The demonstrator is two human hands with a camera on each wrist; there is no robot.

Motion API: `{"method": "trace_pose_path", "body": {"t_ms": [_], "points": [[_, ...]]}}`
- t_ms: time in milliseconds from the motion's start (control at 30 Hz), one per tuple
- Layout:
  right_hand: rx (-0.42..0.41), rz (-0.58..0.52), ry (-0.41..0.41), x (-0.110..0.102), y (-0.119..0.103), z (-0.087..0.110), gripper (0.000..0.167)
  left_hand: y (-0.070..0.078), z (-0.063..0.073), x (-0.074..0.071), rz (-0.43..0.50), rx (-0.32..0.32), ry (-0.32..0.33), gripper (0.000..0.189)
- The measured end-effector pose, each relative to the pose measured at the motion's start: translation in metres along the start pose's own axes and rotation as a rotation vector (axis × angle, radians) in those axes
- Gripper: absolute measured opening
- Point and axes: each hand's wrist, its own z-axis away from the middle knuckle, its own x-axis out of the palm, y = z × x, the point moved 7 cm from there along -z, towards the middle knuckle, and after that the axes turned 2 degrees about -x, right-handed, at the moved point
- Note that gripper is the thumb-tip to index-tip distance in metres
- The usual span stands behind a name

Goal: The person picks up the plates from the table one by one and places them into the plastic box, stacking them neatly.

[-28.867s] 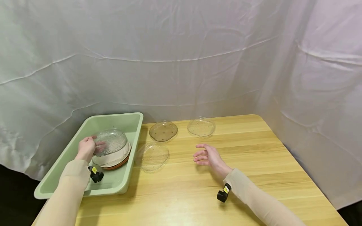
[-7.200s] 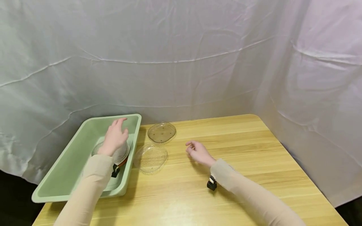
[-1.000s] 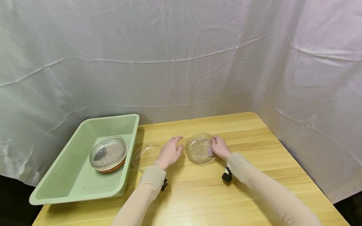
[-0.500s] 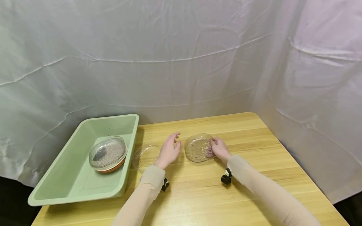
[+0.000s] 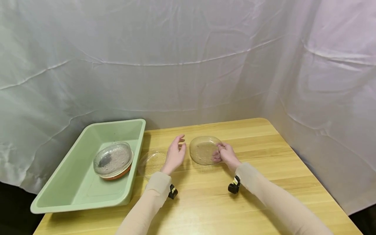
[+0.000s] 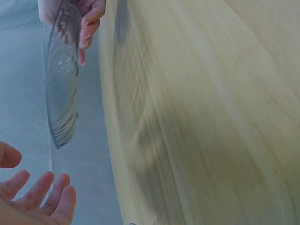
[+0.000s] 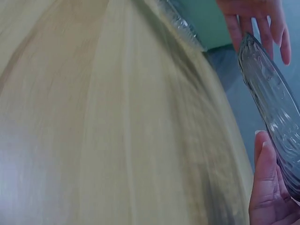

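My right hand [image 5: 228, 156] grips the right edge of a see-through, faintly brownish glass plate [image 5: 202, 148], thumb on one face and fingers behind. The plate is raised above the table and tilted; in the right wrist view the glass plate [image 7: 274, 105] shows a ridged surface. My left hand [image 5: 175, 156] is beside its left edge with fingers spread and holds nothing; in the left wrist view a gap separates the left hand [image 6: 40, 199] from the plate. A clear glass plate [image 5: 149, 164] lies on the table, partly hidden by the left forearm.
A green plastic tub [image 5: 58, 182] stands on the left of the wooden table [image 5: 211, 209]. Inside it is a stack of plates, a textured glass plate [image 5: 113, 158] on top, with pale and orange-brown ones below. A grey curtain [image 5: 188, 85] hangs behind the table.
Two glass plates have gone from the table's back since the oldest frame, the brownish one since 7.2 s ago. In the last second the held plate has tilted and shifted slightly left.
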Motion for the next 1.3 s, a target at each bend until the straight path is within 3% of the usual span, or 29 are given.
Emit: {"method": "trace_pose_path", "body": {"t_ms": [467, 733, 967, 1300], "points": [[0.011, -0.043, -0.004, 0.008, -0.013, 0.007, 0.037, 0.001, -0.003, -0.006, 0.155, -0.109, 0.064, 0.047], [-0.026, -0.081, 0.006, 0.016, -0.019, 0.01, 0.036, 0.001, -0.002, -0.007, 0.204, -0.195, 0.044, 0.048], [-0.081, -0.058, 0.008, 0.021, -0.024, 0.013, 0.038, -0.001, -0.002, -0.004, 0.247, -0.23, 0.039, 0.05], [-0.097, -0.041, 0.01, 0.029, -0.022, 0.015, 0.037, -0.009, -0.003, -0.001, 0.312, -0.297, 0.027, 0.054]]}}
